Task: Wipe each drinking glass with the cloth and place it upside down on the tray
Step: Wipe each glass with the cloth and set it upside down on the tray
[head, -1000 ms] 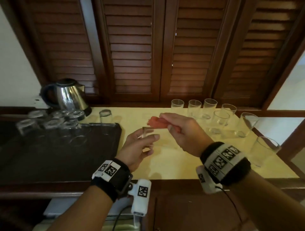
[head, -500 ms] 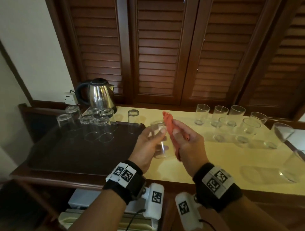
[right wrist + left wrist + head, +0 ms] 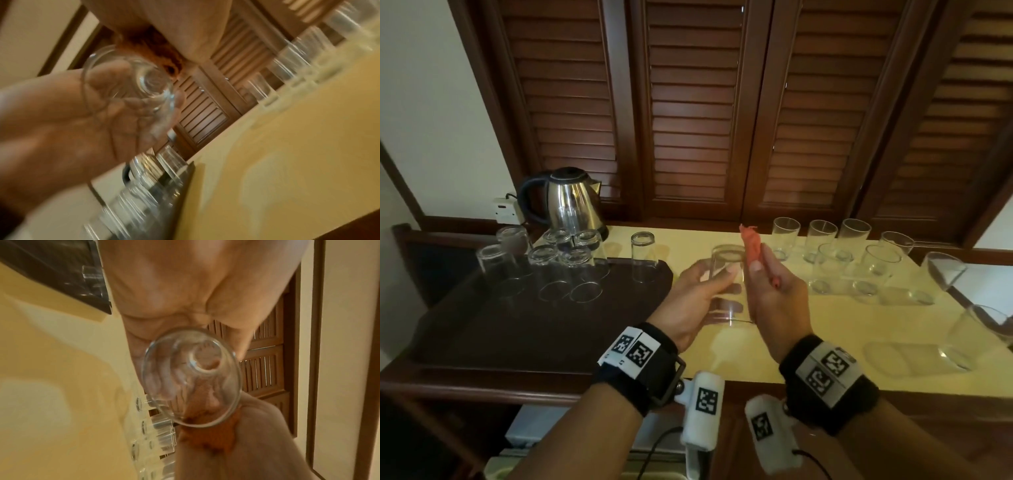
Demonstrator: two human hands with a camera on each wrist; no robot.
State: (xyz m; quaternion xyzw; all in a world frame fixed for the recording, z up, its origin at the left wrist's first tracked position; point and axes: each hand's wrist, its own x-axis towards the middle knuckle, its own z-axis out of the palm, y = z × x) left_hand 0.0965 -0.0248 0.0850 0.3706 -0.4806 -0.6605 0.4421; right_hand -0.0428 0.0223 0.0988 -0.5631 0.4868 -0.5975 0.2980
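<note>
The left hand (image 3: 697, 298) grips a clear drinking glass (image 3: 727, 284) in the air above the yellow worktop (image 3: 825, 329), its fingers curled round the wall. The right hand (image 3: 777, 301), just beside it, pinches a bunched red cloth (image 3: 751, 243) that sticks up past the fingertips, next to the glass. To the left of the hands lies a dark tray (image 3: 500, 325) bearing several glasses upside down. Beyond the right hand stands a cluster of upright glasses (image 3: 852, 263). A steel kettle (image 3: 568, 202) sits behind the tray.
</note>
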